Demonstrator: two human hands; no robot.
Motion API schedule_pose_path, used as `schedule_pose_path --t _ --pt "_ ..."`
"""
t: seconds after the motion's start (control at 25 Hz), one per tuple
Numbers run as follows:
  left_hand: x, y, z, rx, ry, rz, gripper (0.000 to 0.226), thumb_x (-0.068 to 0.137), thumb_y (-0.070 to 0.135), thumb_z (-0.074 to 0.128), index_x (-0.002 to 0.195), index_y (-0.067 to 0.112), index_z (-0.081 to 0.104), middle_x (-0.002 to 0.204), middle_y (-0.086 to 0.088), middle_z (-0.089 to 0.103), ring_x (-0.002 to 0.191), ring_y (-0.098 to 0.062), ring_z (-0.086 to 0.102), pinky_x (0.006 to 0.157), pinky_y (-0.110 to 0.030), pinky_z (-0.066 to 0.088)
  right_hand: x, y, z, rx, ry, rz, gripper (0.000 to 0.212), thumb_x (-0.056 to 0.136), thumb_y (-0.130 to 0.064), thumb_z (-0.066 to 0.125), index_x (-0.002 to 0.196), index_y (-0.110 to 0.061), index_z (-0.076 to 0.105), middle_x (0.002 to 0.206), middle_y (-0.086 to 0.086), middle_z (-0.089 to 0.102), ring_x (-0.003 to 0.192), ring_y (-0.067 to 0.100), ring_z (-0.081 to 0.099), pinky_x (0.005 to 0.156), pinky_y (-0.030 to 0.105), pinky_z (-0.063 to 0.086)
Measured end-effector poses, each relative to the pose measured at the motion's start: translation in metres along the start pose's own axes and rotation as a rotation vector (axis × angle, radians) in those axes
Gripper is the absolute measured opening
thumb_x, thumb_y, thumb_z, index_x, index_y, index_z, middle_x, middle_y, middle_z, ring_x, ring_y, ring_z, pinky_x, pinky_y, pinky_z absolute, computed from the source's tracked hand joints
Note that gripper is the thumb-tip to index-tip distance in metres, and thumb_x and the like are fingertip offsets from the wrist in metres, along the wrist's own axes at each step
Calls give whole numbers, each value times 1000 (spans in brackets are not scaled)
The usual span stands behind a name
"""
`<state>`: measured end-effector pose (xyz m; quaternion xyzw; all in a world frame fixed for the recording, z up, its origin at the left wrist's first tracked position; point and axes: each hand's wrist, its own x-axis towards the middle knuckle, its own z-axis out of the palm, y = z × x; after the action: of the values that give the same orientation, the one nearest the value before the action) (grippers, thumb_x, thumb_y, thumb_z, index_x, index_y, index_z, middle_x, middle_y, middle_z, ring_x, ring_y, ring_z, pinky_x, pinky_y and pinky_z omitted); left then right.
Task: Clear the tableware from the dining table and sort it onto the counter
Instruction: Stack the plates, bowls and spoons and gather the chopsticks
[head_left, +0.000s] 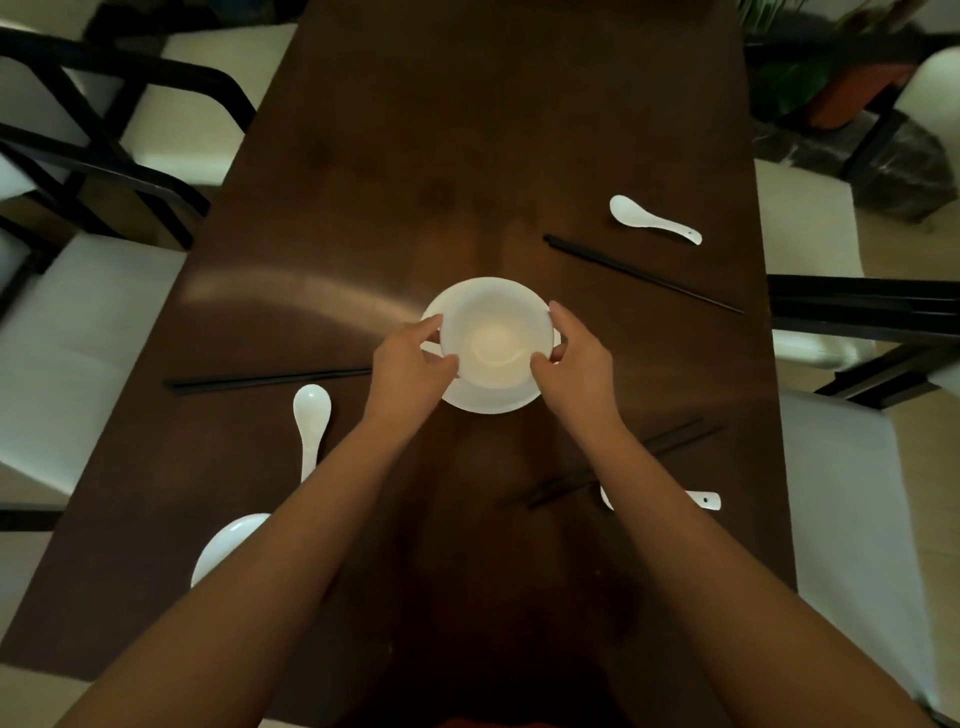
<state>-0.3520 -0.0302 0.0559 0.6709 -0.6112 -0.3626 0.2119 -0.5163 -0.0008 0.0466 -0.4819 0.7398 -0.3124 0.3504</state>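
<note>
Bowl (493, 338) sits on a plate (488, 400) mid-counter (415, 182), left hand (410, 364) and right hand (571, 358) gripping its rim from either side. Spoons and chopsticks lie around the bowl.

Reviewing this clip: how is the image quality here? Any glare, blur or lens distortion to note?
Head view: dim overall; a curved glare streak on the table left of the bowl; the bowl's centre is washed out; the chopsticks by the right forearm are blurred; wide-angle bending shows at the chairs.

Both hands, left (410, 364) and right (571, 358), grip a white bowl (493, 343).
</note>
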Motion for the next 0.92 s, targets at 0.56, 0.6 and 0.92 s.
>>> schedule_pose_path --t 0.56,0.6,0.92 --pt "38 -22 18 1 -47 -67 49 81 10 66 128 14 54 110 -11 61 90 -26 62 85 -35 52 33 19 16 -214 -29 18 48 87 -17 55 135 -18 47 134 6 55 120 25 52 98 41 46" --pt "38 -22 18 39 -52 -45 49 83 13 64 130 15 52 112 -11 60 91 -22 60 86 -33 50 31 19 16 -260 -23 -12 47 88 -19 55 134 -18 47 134 6 55 121 24 51 98 40 45" --pt "-27 -47 -47 495 158 445 30 92 25 47 112 9 62 108 -11 65 99 -27 59 91 -41 43 -42 -31 38 -646 143 -525 36 78 -29 68 110 -13 65 111 11 68 100 29 63 84 46 50"
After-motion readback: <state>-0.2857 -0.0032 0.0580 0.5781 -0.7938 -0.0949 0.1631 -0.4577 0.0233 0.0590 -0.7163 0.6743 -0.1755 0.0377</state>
